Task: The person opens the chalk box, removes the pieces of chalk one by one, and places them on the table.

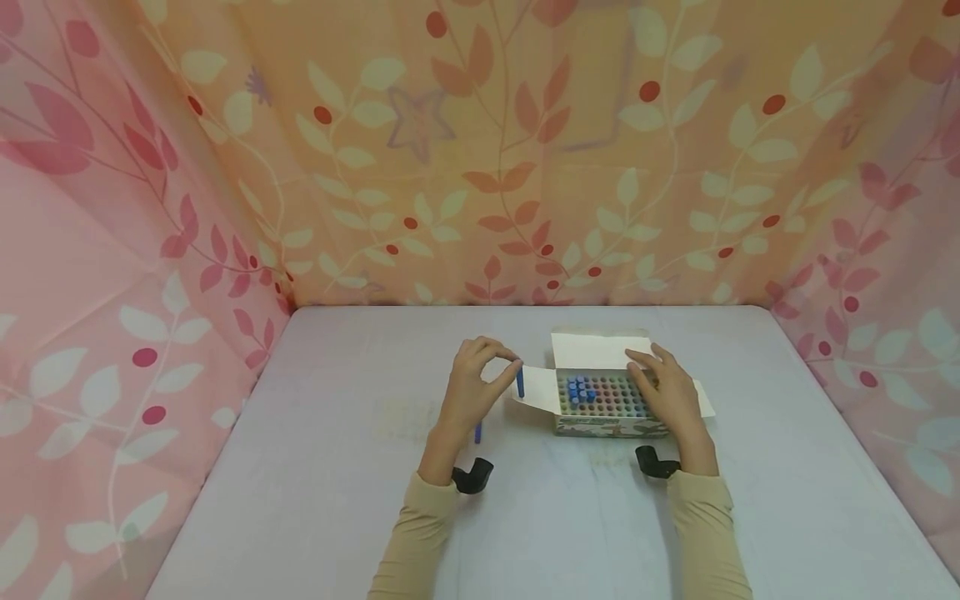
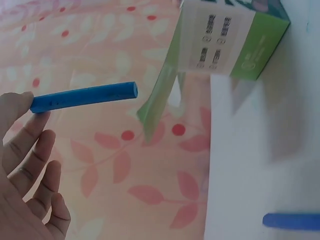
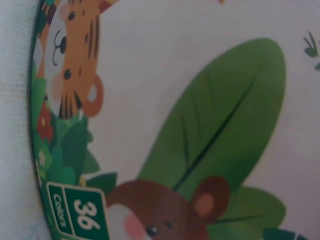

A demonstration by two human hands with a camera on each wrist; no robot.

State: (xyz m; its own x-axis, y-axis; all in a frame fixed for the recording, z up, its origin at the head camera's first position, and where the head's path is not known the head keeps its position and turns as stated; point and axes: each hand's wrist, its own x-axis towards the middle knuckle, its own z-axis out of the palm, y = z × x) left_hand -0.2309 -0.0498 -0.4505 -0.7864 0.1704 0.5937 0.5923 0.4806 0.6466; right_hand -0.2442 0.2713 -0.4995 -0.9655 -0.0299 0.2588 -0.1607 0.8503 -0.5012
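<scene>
My left hand (image 1: pixel 476 379) pinches a slim blue crayon (image 2: pixel 85 97) by one end between thumb and forefinger, its other fingers loosely bent. In the head view the crayon hangs upright just left of an open printed cardboard box (image 1: pixel 611 427). Inside the box is a tray of many round holes (image 1: pixel 611 396). Several blue crayons (image 1: pixel 579 390) stand in its left part. My right hand (image 1: pixel 667 396) rests at the box's right end, fingers spread loosely over the tray and toward the raised lid (image 1: pixel 600 352). The right wrist view shows only the box's printed animal side, close up.
A second blue crayon (image 1: pixel 477 432) lies on the white table (image 1: pixel 315 500) beside my left wrist. A pale translucent sheet (image 1: pixel 401 417) lies left of that wrist. Side flaps (image 1: pixel 536 390) stick out from the box. Patterned curtains (image 1: pixel 517 150) surround the table at the back and sides.
</scene>
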